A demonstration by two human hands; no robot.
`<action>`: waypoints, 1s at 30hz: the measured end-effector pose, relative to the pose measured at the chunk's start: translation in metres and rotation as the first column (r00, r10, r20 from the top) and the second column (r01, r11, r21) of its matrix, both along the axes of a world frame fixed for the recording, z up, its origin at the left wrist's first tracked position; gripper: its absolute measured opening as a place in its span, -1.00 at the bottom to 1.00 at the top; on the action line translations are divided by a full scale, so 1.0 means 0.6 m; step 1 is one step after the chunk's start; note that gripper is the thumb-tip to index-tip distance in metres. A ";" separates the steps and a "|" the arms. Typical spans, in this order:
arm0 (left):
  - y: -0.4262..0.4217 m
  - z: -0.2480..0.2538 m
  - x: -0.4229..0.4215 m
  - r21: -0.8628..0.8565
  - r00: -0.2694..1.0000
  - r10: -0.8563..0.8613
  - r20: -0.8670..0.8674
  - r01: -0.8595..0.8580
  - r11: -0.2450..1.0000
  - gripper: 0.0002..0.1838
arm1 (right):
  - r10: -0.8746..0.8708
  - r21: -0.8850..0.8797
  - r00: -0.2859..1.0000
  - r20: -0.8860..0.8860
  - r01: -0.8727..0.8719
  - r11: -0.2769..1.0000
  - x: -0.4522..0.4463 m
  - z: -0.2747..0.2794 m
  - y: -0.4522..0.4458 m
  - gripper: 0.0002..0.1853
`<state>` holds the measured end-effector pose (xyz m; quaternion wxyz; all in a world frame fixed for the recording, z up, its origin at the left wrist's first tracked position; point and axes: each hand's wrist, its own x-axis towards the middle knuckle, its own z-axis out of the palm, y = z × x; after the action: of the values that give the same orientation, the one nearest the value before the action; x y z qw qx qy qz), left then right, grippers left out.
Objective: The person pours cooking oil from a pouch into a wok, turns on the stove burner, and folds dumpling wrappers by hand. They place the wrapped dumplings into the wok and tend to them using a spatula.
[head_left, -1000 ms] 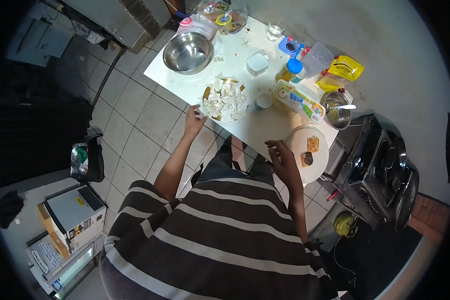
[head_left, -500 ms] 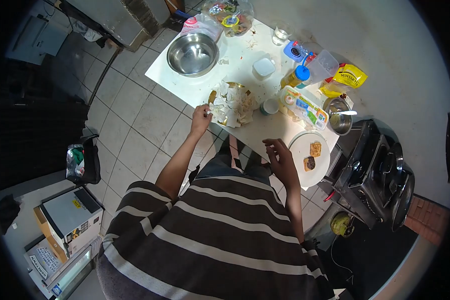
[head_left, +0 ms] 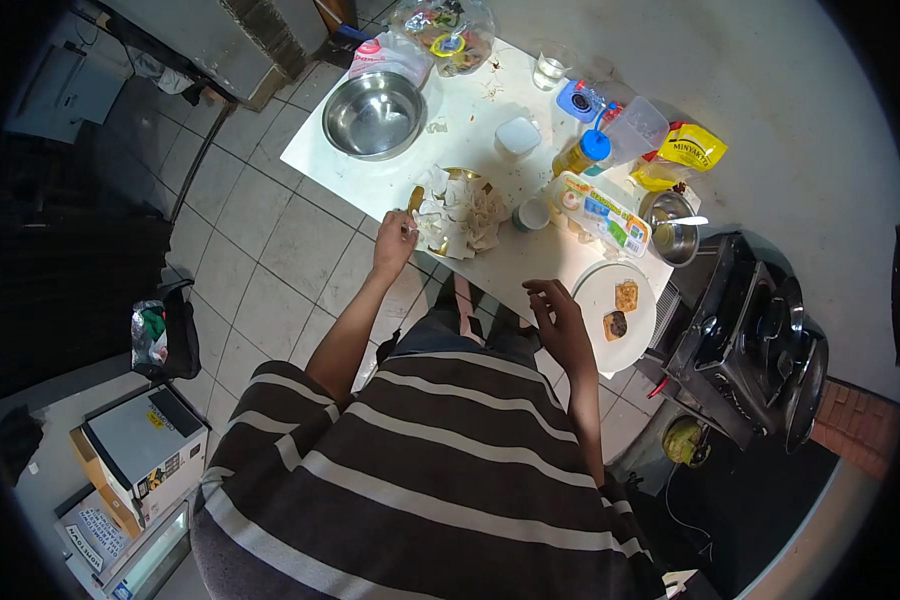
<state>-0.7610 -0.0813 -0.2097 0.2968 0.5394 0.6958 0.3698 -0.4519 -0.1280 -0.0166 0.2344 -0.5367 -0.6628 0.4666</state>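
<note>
My left hand (head_left: 395,243) is at the left edge of a gold tray piled with pale, folded pieces (head_left: 457,215); its fingers are pinched together on something too small to make out. My right hand (head_left: 560,318) hovers at the front edge of the white table (head_left: 505,275), fingers apart and slightly curled, holding nothing. Just right of it lies a white plate (head_left: 625,350) with two browned pieces of food (head_left: 626,296). A small white cup (head_left: 531,214) stands between the pile and a labelled plastic pack (head_left: 602,213).
A steel bowl (head_left: 373,115) sits at the table's left, near plastic bags (head_left: 390,58). Along the far side are a glass (head_left: 549,70), a blue-capped jar (head_left: 582,152) and a yellow pouch (head_left: 692,147). A small steel bowl (head_left: 673,240) and a black stove (head_left: 735,350) are at right.
My left hand has moved from the table edge to the side of the pile, and its fingers have closed. My right hand has hardly moved. The camera view has shifted slightly.
</note>
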 end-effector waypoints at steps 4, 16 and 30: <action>0.000 -0.010 -0.005 0.038 0.999 -0.038 -0.029 0.039 0.999 -0.79 | -0.003 0.006 1.000 0.001 0.003 1.000 0.002 -0.005 -0.001 -0.79; 0.013 -0.053 -0.012 -0.073 0.958 0.151 0.244 -0.137 0.988 -0.73 | 0.171 -0.097 0.982 -0.084 -0.179 0.979 -0.082 -0.125 0.032 -0.78; 0.022 -0.062 -0.022 -0.201 0.873 0.209 0.440 -0.131 0.971 -0.70 | 0.011 0.348 0.879 0.476 -0.200 0.916 -0.276 -0.236 0.161 -0.68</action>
<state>-0.7743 -0.0681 -0.2469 0.4624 0.3468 0.6791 0.4525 -0.6172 -0.0316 -0.1579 0.1437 -0.5379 -0.8071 0.1966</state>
